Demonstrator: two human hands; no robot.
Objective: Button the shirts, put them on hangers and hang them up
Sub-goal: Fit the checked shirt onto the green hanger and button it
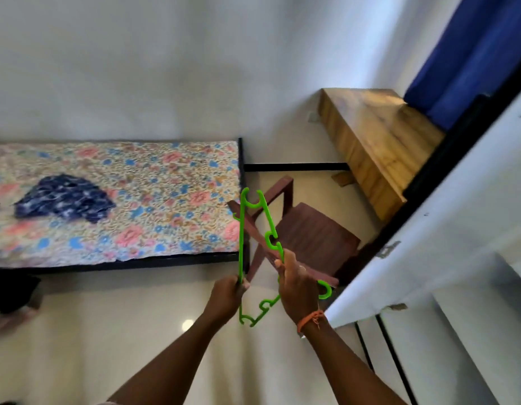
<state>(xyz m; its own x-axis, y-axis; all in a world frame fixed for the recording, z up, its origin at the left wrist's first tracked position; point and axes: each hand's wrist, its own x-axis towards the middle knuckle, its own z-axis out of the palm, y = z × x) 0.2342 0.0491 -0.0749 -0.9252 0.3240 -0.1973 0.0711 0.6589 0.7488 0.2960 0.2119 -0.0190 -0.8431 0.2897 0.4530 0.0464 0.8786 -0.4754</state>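
Both hands' fingers, left hand and right hand, clamped on bright green notched plastic hanger

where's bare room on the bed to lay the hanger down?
Bare bedspread runs between the dark blue shirt and the bed's right edge, beside the chair. The left end is crowded by that shirt. Both hands, left and right, grip the green hanger.
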